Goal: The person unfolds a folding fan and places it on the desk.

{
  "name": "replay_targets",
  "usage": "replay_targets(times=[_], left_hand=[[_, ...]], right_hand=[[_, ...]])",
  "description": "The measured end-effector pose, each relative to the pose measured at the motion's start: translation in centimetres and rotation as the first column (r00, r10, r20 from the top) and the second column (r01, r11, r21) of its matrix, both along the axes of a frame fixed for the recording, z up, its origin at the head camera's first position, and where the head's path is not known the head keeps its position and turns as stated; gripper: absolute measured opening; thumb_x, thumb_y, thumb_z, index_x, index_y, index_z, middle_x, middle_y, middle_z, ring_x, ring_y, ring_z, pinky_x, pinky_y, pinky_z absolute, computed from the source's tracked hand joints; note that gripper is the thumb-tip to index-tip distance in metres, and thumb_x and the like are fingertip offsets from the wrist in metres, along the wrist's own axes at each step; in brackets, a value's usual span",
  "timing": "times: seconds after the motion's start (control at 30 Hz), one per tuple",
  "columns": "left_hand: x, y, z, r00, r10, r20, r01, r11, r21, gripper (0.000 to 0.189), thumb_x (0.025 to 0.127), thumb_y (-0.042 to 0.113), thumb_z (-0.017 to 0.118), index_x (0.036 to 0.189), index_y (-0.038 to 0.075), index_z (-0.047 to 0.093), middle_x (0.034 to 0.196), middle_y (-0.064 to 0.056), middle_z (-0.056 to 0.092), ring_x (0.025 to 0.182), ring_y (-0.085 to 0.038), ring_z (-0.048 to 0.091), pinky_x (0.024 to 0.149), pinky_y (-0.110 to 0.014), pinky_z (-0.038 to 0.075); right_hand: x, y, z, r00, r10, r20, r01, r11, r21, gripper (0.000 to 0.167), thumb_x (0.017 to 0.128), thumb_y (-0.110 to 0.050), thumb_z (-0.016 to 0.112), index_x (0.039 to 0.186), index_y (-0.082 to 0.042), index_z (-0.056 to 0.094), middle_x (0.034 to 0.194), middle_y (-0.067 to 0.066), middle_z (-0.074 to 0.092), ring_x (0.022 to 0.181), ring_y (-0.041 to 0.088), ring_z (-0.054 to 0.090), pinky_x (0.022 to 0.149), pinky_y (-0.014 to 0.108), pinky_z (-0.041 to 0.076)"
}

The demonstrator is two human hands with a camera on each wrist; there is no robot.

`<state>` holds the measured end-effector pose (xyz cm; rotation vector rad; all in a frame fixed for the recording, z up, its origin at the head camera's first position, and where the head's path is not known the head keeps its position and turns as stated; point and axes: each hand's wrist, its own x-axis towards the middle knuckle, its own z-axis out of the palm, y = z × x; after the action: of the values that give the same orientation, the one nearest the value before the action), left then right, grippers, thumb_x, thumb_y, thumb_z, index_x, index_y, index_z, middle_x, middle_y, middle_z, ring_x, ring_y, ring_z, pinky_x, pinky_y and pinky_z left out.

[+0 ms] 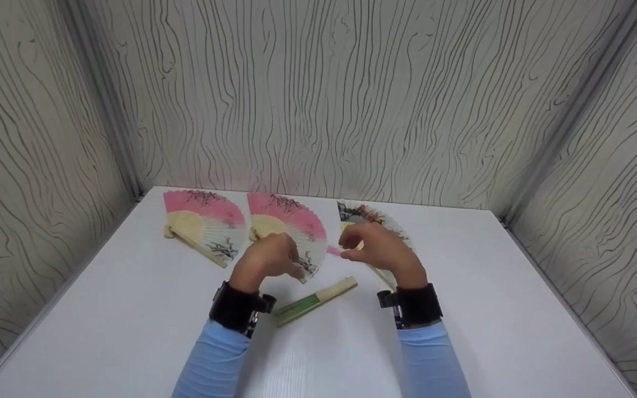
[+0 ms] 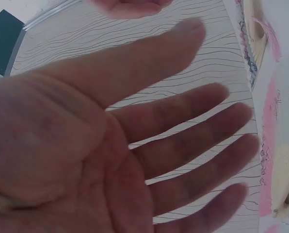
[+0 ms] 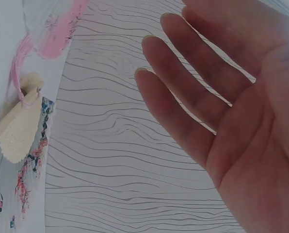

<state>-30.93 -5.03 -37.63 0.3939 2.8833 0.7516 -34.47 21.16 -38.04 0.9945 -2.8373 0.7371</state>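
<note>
My left hand (image 1: 271,257) hovers over the middle pink-and-white folding fan (image 1: 288,213), hiding part of it, and in the left wrist view its palm and fingers (image 2: 188,114) are spread and hold nothing. Above the white fan with dark and red print (image 1: 374,213) is my right hand (image 1: 382,251), its fingers relaxed and empty in the right wrist view. A pink tassel (image 1: 333,250) from that fan lies just left of my right fingertips. Between the forearms rests a folded fan (image 1: 316,301) with a green section and pale wooden ribs, lying at a slant.
Another spread pink-and-white fan (image 1: 208,215) lies at the left on the white table (image 1: 495,309). All three spread fans stand in a row toward the back edge. A patterned wall (image 1: 318,99) rises behind the table, with side walls left and right.
</note>
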Motion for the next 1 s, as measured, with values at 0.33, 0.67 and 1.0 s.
replay_targets(times=[0.33,0.67,1.0], left_hand=[[-1.0,1.7,-3.0,0.989,-0.051,0.140,0.078,0.977,-0.198,0.027,0.079,0.022,0.098,0.078,0.006,0.075,0.074,0.003,0.062,0.068,-0.015,0.050,0.064,-0.031,0.046],[-1.3,2.4,-4.8,0.987,-0.031,0.158,0.069,0.968,-0.242,0.037,0.077,0.019,0.097,0.069,0.009,0.062,0.072,0.002,0.052,0.067,-0.017,0.046,0.060,-0.031,0.043],[-1.2,3.4,-5.2,0.983,0.015,0.183,0.029,0.971,-0.236,0.022,0.075,-0.004,0.087,0.085,0.005,0.069,0.084,-0.004,0.060,0.075,-0.024,0.056,0.068,-0.036,0.053]], right_hand=[[-1.3,-0.6,-2.5,0.991,-0.032,0.128,0.024,0.998,0.064,0.020,0.091,-0.009,0.087,0.110,-0.007,0.079,0.108,0.011,0.081,0.103,0.026,0.075,0.095,0.047,0.065],[-2.0,-2.4,-5.0,0.973,-0.019,0.228,-0.021,0.985,0.173,0.030,0.084,-0.006,0.090,0.113,-0.002,0.084,0.110,0.016,0.084,0.104,0.027,0.076,0.094,0.040,0.065],[-1.9,-3.6,-6.4,0.953,-0.080,0.291,0.006,0.969,0.248,0.024,0.079,-0.005,0.094,0.101,-0.010,0.086,0.097,0.005,0.084,0.086,0.012,0.070,0.082,0.035,0.063]])
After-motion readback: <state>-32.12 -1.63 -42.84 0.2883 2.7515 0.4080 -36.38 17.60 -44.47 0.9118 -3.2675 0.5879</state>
